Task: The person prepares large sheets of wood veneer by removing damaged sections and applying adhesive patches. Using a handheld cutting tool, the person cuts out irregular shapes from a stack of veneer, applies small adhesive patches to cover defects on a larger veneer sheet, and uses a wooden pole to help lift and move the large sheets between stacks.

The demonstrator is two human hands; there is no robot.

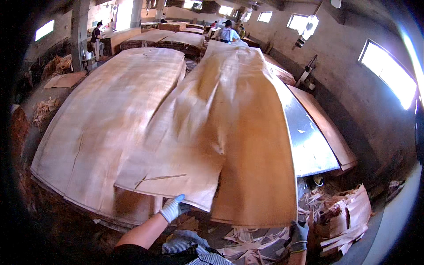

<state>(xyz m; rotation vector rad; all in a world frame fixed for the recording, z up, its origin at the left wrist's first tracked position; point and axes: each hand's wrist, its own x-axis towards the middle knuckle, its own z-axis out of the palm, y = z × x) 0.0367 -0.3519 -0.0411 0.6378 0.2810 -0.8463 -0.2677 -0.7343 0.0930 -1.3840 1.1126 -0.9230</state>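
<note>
A long, thin wood veneer sheet (251, 168) stretches away from me, wavy and raised in the middle. Its pale left part (176, 163) and its darker orange right part meet at a ragged line near me; whether this is a split or two overlapping sheets I cannot tell. My left hand (173, 208), in a pale glove with blue fingertips, pinches the near edge of the pale part, thumb on top. My right hand (299, 235), in a dark grey glove, is closed at the near right corner of the orange part. A person (227, 34) stands by the sheet's far end.
A broad veneer stack (110, 106) lies at the left, partly under the sheet. A shiny metal-like panel (309, 141) lies at the right, beside another veneer stack (324, 121). Torn veneer scraps (346, 216) litter the floor at near right. Another person (96, 39) stands far left.
</note>
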